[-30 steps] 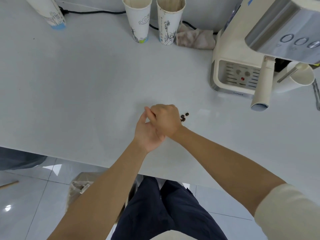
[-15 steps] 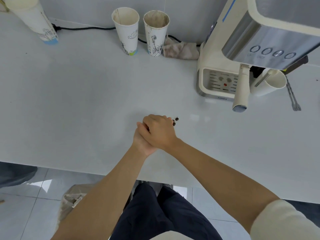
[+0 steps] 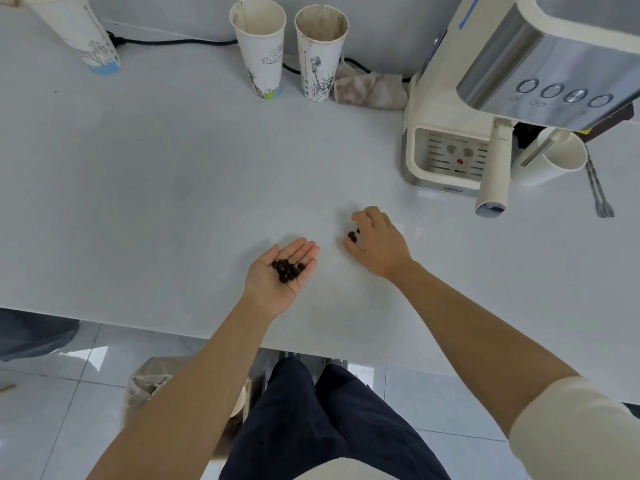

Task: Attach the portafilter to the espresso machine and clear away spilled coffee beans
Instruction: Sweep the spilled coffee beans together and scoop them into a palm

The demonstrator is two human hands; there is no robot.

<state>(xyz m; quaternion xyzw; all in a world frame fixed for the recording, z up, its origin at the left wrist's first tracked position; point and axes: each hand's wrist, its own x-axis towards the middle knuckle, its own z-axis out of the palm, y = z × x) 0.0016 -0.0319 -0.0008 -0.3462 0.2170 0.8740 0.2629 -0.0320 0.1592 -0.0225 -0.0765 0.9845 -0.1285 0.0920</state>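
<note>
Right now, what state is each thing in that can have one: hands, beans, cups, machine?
left hand: open, palm up, cupping collected beans
right hand: fingers curled over loose beans on the counter
two paper cups: upright, stained inside
espresso machine: portafilter handle sticking out at the front
white cup: tilted beside the machine

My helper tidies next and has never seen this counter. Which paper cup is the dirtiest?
Start at the espresso machine on the right. Left of it lies a crumpled cloth, then two tall printed cups. The dirtiest cup stands beside the cloth; its inside is smeared brown all around.
</note>
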